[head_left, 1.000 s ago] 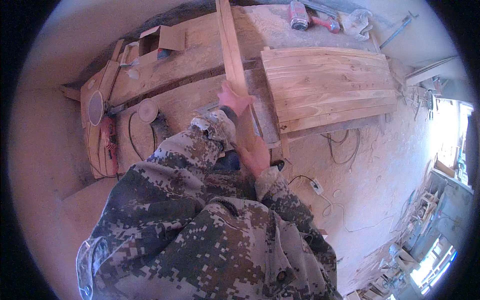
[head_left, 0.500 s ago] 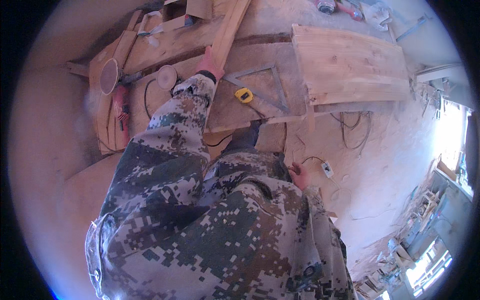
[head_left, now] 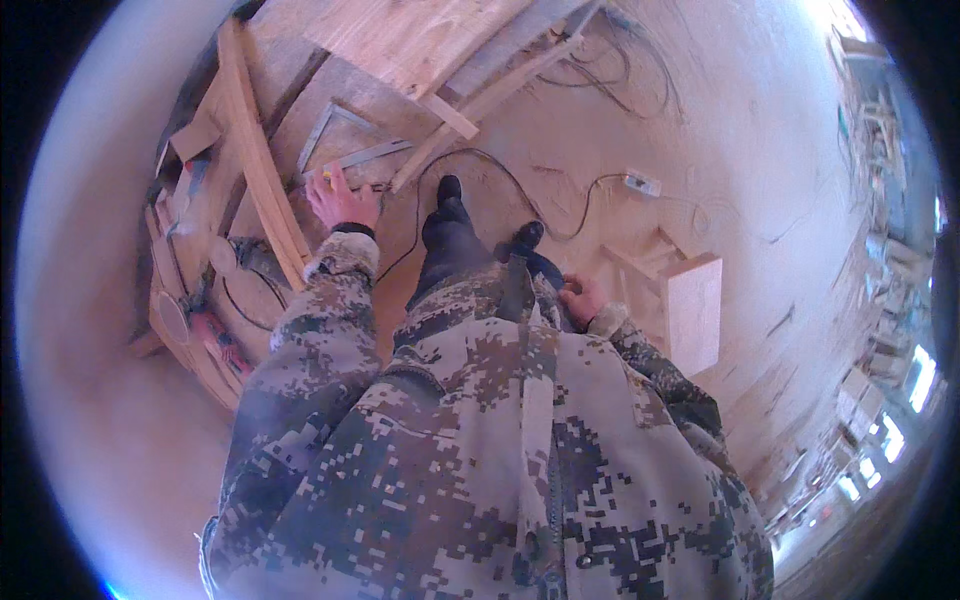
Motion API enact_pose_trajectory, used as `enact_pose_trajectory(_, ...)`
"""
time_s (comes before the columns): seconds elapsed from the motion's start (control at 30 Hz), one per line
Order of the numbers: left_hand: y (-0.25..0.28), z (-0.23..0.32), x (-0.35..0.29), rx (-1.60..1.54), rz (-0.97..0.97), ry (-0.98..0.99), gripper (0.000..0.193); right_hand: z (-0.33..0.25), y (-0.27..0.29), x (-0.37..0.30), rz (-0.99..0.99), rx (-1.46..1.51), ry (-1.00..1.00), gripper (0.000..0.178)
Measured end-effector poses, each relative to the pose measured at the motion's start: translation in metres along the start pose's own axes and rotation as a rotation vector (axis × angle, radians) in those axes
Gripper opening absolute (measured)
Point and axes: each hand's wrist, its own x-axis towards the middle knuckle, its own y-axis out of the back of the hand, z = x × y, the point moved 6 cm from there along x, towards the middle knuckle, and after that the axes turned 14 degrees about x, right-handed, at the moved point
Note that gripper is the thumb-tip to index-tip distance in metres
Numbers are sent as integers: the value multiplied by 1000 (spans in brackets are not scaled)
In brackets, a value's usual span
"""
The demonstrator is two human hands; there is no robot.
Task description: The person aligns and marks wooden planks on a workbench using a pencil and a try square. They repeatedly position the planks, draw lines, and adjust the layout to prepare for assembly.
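My left hand reaches over the workbench with its fingers spread. A bit of the yellow tape measure shows at its fingertips; the rest is hidden, and I cannot tell whether they touch it. Just beyond lies a metal triangle square on the dusty bench top. To the left of the hand, a long wooden board crosses the bench. My right hand hangs low beside my thigh, fingers loosely bent and apart, with nothing visible in them.
A wide wooden panel lies at the far side. A red power tool and a round disc are at the left. A black cable and a white socket block lie on the floor. A wooden stool-like piece stands right.
My view has turned to the right. My left hand has left the long board and is now at the tape measure. My right hand remains low by my side.
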Motion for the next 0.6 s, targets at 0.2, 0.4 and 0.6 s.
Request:
enact_pose_trajectory(0.2,7,81,7,-216,206,-317,72,44,-25,-5,97,-7,-25,52)
enact_pose_trajectory(0.4,34,192,120,-351,286,-581,80,76,-39,-14,73,87,-70,38)
enact_pose_trajectory(0.6,19,284,198,-115,12,-733,89,139,-44,-23,278,72,-196,51)
